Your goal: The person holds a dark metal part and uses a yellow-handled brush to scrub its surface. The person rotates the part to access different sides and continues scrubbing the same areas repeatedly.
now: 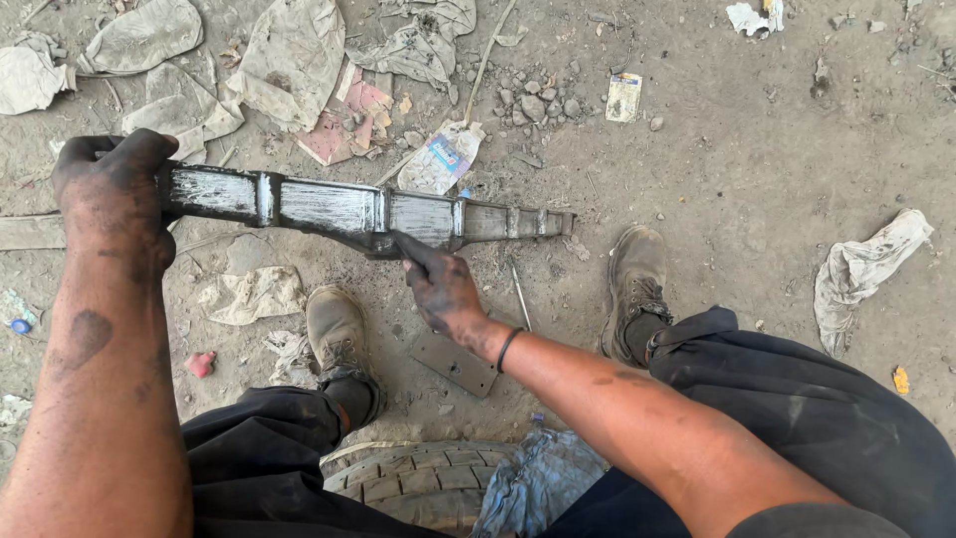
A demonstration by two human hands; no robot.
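A long stack of grey steel leaf-spring blades [339,207] is held level above the dirt ground, running from left to right and tapering to a point. My left hand [115,194], black with grease, is wrapped around its thick left end. My right hand [438,287], also greasy and with a dark band at the wrist, touches the underside of the stack near its middle, where a bolt sticks down; its fingers pinch there. Whether it holds a small part I cannot tell.
Both my boots [339,334] stand on the dirt under the spring. A flat metal plate [455,363] and a thin rod [520,295] lie between them. A tyre [418,483] with a blue rag [538,478] sits beneath me. Dirty rags and scraps of paper litter the ground.
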